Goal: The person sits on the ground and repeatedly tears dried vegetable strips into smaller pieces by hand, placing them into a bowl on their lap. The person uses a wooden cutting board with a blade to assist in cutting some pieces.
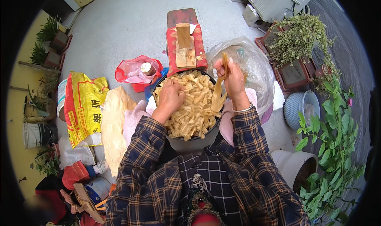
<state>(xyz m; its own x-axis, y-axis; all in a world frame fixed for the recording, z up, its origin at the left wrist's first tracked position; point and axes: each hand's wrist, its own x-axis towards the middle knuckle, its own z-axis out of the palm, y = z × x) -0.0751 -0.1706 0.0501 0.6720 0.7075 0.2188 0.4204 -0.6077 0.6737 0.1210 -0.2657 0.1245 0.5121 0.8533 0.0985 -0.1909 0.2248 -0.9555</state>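
Observation:
My right hand (pixel 233 77) grips a long, tan strip of dried leaf (pixel 218 90), whose split lower end hangs over the right rim of a round dark basin (pixel 218 116). Many small folded pieces of dried leaf (pixel 193 113) fill this basin in front of my body. My left hand (pixel 171 96) is over the basin's left part with its fingers curled together. Whether a piece is pinched between those fingertips cannot be made out. Just beyond the basin, a wooden board with an upright block (pixel 183 37) rests on a bench (pixel 181 17) partly covered by red cloth (pixel 171 47).
A clear plastic bag (pixel 256 71) stands right of the basin. On the left are a red bag (pixel 125 71) holding a lidded jar (pixel 147 69), a yellow sack (pixel 86 107) and a pale wooden slab (pixel 114 124). Another person (pixel 53 193) sits lower left. Potted plants (pixel 303 38) line both sides.

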